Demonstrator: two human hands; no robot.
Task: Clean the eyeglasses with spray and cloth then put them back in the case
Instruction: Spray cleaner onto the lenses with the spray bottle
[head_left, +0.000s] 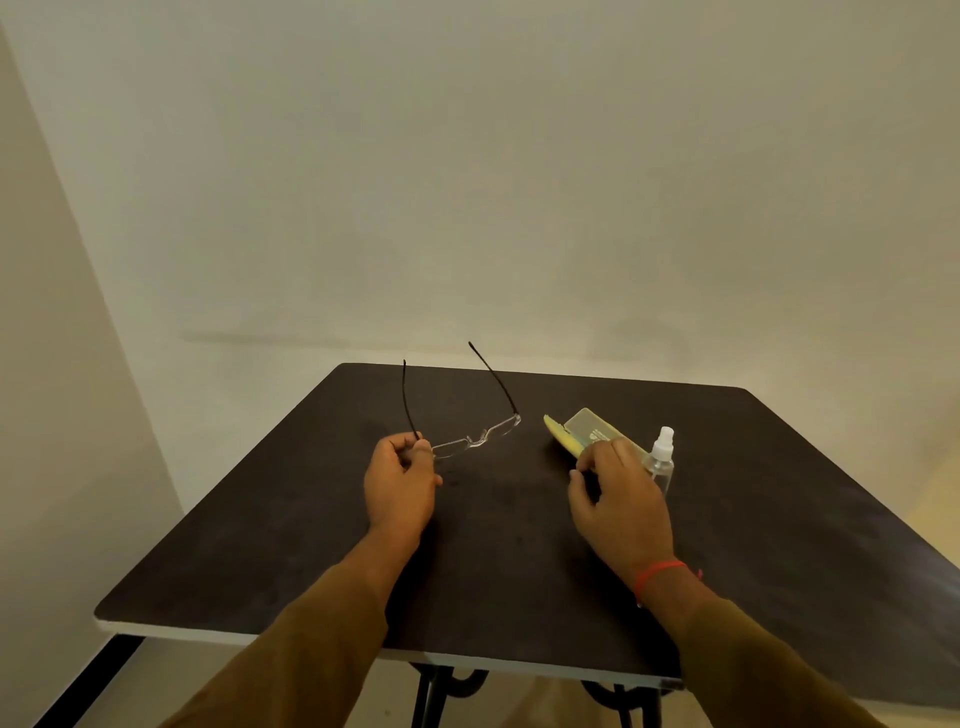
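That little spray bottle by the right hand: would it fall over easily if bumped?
Probably. The spray bottle stands upright, tall and narrow, so a nudge from the right hand could tip it. It looks like clear plastic, likely light, and once down its rounded body might roll.

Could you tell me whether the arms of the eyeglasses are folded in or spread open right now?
Spread open. The left hand holds the eyeglasses by one corner, and both dark arms stick out away from the lenses.
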